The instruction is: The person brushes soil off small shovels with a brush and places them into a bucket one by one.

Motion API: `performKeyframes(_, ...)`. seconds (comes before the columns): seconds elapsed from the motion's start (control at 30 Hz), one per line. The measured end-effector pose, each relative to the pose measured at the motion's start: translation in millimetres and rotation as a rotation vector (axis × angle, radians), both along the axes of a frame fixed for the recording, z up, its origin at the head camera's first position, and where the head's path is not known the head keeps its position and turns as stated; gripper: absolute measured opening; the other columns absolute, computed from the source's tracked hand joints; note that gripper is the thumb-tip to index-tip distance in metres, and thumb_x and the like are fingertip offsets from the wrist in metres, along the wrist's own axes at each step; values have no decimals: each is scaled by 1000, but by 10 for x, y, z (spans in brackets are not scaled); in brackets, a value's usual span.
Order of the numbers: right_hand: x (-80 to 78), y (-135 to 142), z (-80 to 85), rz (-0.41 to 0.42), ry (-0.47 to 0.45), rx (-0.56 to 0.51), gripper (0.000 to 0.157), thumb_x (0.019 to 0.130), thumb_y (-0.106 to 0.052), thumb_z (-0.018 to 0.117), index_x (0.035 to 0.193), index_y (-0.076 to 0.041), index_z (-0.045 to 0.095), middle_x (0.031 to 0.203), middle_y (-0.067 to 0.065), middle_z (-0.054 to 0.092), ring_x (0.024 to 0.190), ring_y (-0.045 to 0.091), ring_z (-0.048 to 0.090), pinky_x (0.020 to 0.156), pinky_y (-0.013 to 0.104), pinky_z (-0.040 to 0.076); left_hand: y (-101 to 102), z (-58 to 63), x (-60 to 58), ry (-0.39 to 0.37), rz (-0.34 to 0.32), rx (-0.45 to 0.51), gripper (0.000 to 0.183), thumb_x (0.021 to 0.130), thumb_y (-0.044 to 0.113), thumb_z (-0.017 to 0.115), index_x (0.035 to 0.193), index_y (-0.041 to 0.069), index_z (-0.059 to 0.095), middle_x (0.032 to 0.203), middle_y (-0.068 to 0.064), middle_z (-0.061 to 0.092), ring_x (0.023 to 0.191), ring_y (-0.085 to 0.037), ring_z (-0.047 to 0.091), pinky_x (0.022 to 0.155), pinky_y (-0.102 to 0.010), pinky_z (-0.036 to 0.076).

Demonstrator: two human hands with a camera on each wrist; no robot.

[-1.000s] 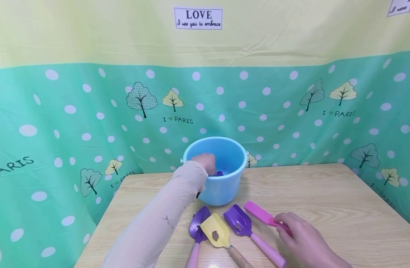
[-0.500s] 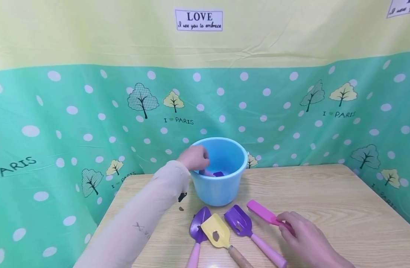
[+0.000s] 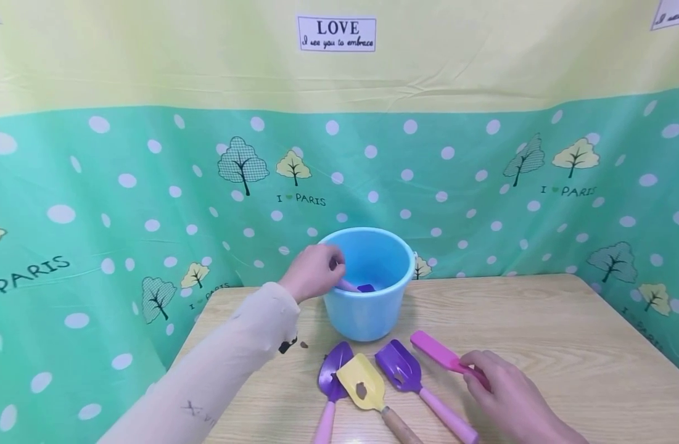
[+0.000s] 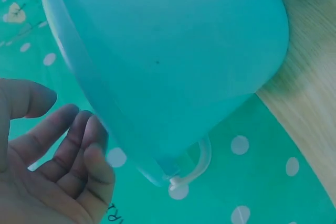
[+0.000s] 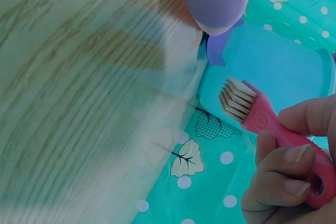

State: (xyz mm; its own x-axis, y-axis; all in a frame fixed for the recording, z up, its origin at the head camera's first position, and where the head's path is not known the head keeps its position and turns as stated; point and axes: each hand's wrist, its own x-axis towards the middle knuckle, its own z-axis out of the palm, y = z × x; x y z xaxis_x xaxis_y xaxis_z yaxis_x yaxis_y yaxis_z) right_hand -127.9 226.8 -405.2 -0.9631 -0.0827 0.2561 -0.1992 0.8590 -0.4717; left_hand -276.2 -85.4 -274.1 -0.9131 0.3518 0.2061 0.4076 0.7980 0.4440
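Two bare hands work around the pale-blue round plastic bucket (image 3: 364, 317), upright on the wood-grain table (image 3: 517, 314). At its left rim, the left hand (image 3: 313, 271) is loosely bent — thumb apart from the fingers, pinching nothing — near a lilac handle (image 3: 346, 286) inside; whether they touch cannot be told. The right hand (image 3: 506, 393) pinches the bright-pink brush with pale bristles (image 5: 261, 118) to the right of a purple scoop with a pink handle (image 3: 407, 370). Good handling probably calls for relaxed left fingers, lifted clear of the rim without dragging — and a steady, light right pinch.
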Motion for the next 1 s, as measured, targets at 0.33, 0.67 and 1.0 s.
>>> performKeyframes(0.33, 1, 25, -43, 20, 69, -1, 22, 82, -4, 69, 98, -19, 66, 67, -15, 42, 54, 0, 38, 47, 21, 34, -96, -113, 306, 81, -29, 105, 9, 88, 17, 57, 86, 15, 66, 79, 8, 62, 73, -11, 56, 61, -26, 48)
performKeyframes(0.67, 0, 22, -36, 12, 45, 0, 21, 83, -5, 69, 99, -19, 66, 68, -14, 43, 56, 1, 39, 49, 21, 34, -161, -345, 581, 40, -59, 139, 10, 87, 12, 58, 93, 8, 65, 78, 4, 60, 68, -9, 55, 58, -23, 49)
performKeyframes(1.0, 7, 7, -6, 12, 8, -6, 21, 84, -7, 68, 101, -19, 66, 68, -13, 43, 56, 2, 39, 48, 21, 35, -246, -670, 813, -37, -90, 152, 9, 83, 9, 60, 90, 5, 64, 72, 5, 57, 64, -9, 53, 55, -23, 47)
